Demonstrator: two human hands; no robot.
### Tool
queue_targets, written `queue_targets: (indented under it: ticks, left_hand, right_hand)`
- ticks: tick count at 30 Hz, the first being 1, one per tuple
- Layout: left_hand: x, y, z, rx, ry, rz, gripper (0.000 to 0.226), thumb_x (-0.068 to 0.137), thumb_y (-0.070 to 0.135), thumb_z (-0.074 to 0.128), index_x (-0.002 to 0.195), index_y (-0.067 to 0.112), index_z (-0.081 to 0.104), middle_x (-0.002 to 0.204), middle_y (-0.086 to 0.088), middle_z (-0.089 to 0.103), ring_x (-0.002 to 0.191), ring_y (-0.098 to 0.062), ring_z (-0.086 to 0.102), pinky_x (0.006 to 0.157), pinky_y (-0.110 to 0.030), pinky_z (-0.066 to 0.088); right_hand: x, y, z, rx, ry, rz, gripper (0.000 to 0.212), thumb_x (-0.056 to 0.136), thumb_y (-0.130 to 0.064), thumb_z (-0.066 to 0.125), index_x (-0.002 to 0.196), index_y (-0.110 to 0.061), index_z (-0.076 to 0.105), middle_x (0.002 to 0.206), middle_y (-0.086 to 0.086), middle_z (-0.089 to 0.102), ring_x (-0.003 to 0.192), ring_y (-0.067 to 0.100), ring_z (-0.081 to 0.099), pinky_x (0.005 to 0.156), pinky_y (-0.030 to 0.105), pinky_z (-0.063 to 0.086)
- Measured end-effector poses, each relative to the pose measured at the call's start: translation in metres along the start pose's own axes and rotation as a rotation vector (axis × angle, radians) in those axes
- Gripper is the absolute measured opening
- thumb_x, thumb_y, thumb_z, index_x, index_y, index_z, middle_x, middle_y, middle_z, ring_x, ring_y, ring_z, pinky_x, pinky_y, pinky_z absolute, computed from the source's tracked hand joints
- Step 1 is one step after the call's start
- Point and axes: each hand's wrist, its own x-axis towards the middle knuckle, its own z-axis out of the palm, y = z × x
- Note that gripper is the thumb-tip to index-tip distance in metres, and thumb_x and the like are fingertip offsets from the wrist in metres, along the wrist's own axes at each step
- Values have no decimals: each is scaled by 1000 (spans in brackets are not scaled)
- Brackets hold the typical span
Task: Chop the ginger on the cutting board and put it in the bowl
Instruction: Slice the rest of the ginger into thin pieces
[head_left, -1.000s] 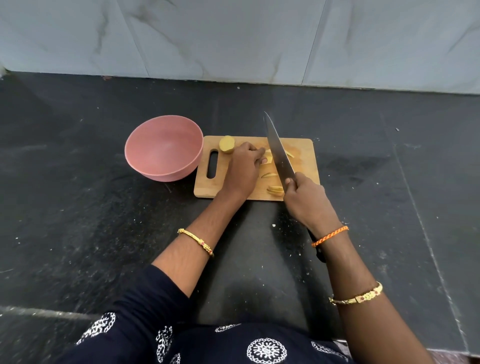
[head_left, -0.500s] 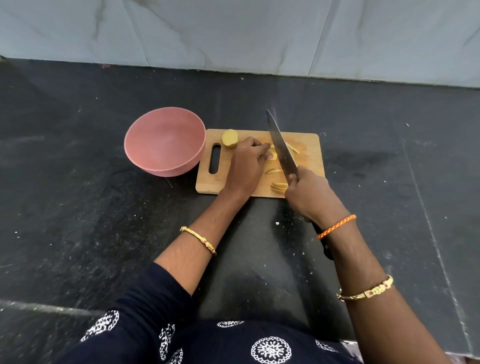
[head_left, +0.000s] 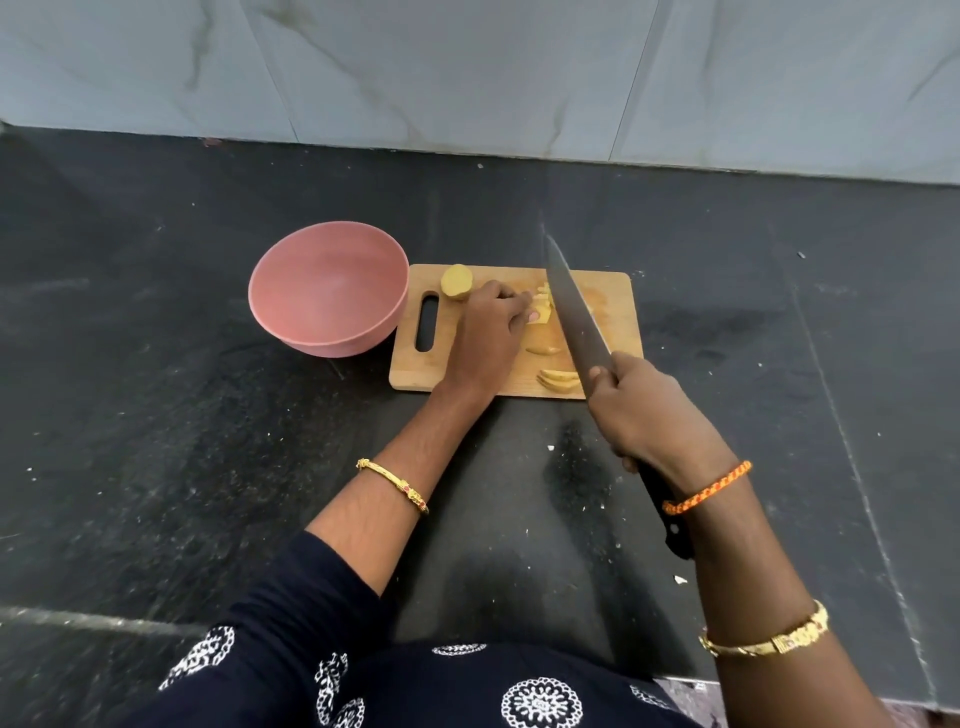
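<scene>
My left hand (head_left: 488, 332) pinches a ginger piece (head_left: 540, 313) on the cutting board (head_left: 615, 312). My right hand (head_left: 644, 410) grips the knife (head_left: 574, 312), its blade beside that piece. The pink bowl (head_left: 327, 296) sits at nine o'clock from the board on the worktop (head_left: 156, 415).

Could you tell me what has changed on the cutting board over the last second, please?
Very little. The right hand keeps its grip on the knife, the blade working at the ginger piece that the left hand still holds down. The cut slices, the ginger chunk, the cutting board and the empty pink bowl stayed put.
</scene>
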Motion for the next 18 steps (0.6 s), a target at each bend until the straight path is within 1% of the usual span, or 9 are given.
queue_targets:
  ticks: [3, 7, 9, 10, 11, 12, 13, 14, 18]
  left_hand:
    - [0, -1, -1, -46, -51, -37, 23, 95, 11, 50, 109, -2, 64, 88, -7, 54, 71, -2, 45, 67, -4, 38]
    - [-1, -3, -2, -84, -45, -65, 23, 96, 12, 50, 106, -3, 65, 87, -5, 53, 71, 3, 46, 67, -2, 37]
    - [-2, -3, -2, -74, -32, -52, 23, 94, 10, 51, 107, -3, 65, 88, -6, 55, 73, 0, 46, 69, -3, 36]
    - [-2, -3, -2, -64, -30, -42, 23, 93, 8, 53, 108, -3, 65, 90, -9, 57, 76, -2, 47, 71, -5, 37]
    - [-2, -4, -1, -57, -30, -32, 23, 92, 6, 54, 110, -3, 65, 92, -11, 60, 81, -8, 51, 74, -9, 38]
    - [-2, -5, -1, -57, -29, -28, 23, 91, 4, 55, 111, -3, 65, 95, -13, 62, 86, -14, 54, 79, -16, 42]
    - [-2, -6, -1, -60, -27, -29, 24, 90, 2, 56, 112, -3, 64, 96, -14, 63, 90, -18, 56, 82, -21, 45]
    - [-2, -7, -1, -64, -21, -31, 25, 88, 0, 57, 112, -3, 64, 98, -14, 64, 92, -20, 58, 85, -24, 46]
    - [-3, -5, -3, -71, 6, -36, 25, 86, 0, 59, 111, -3, 65, 100, -13, 66, 94, -18, 59, 84, -18, 44]
  right_hand:
    - [6, -3, 3, 25, 80, -74, 21, 100, -28, 33, 93, -14, 47, 86, 10, 54, 74, 26, 53, 70, 39, 49]
    - [13, -6, 11, 43, 99, -82, 20, 100, -27, 33, 95, -14, 48, 81, 7, 52, 78, 29, 56, 74, 43, 53]
    - [17, -6, 15, 29, 114, -81, 20, 100, -27, 33, 93, -13, 48, 86, 10, 54, 80, 30, 56, 72, 42, 51]
    - [19, -5, 17, 11, 121, -79, 20, 100, -26, 34, 94, -14, 48, 88, 12, 55, 81, 29, 55, 71, 38, 47]
    - [21, -4, 18, -7, 127, -76, 20, 100, -27, 34, 95, -14, 48, 90, 12, 55, 82, 29, 53, 71, 34, 43]
    - [23, -4, 20, -23, 131, -75, 21, 100, -27, 34, 97, -13, 49, 91, 13, 56, 82, 28, 53, 71, 32, 41]
    - [24, -3, 21, -33, 135, -74, 23, 100, -27, 34, 100, -12, 51, 92, 13, 56, 82, 28, 53, 70, 32, 40]
    - [26, -3, 22, -39, 136, -73, 25, 100, -27, 34, 103, -11, 52, 92, 13, 57, 82, 28, 53, 70, 32, 41]
    - [30, -5, 23, -40, 136, -87, 29, 100, -27, 34, 111, -10, 54, 96, 16, 61, 84, 30, 58, 70, 33, 45]
